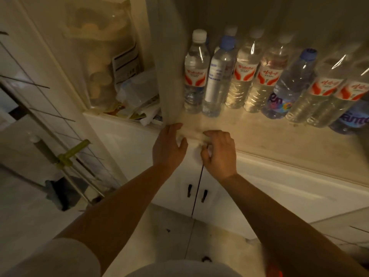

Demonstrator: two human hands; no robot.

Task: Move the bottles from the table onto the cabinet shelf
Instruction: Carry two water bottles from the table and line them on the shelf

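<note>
Clear plastic bottles (257,76) are seen lined up on the cabinet shelf (265,134), all upright on their bases, their long axes vertical and their caps pointing up; in the wide-angle view the ones farther right appear to lean outward. Nearest the left end of the shelf a white-capped bottle (194,72) with a red-and-white label is stood, and just beside it, slightly forward, a blue-capped bottle (216,76) with a pale label. Further right along the shelf two more red-labelled bottles are placed shoulder to shoulder, then a blue-capped one with a purple label (287,86), then two more red-labelled ones, and at the far right of the shelf a purple-labelled bottle (351,118) is partly cut off by the frame edge. A second row behind is hinted at by caps, but it is too blurred to count.

At the front edge of the shelf, well forward of the bottles, the left hand (169,144) and the right hand (218,152) are held close together over something small and white (184,139). The fingers of both hands are curled in around it, and it appears to be pinched between them; what it is cannot be told. No bottle is touched by either hand.

Left of the shelf, past a blurred upright panel (169,62), a compartment with a large clear container (103,56) and crumpled packets is shown. Below the shelf two white doors with dark handles (196,192) are closed.
</note>
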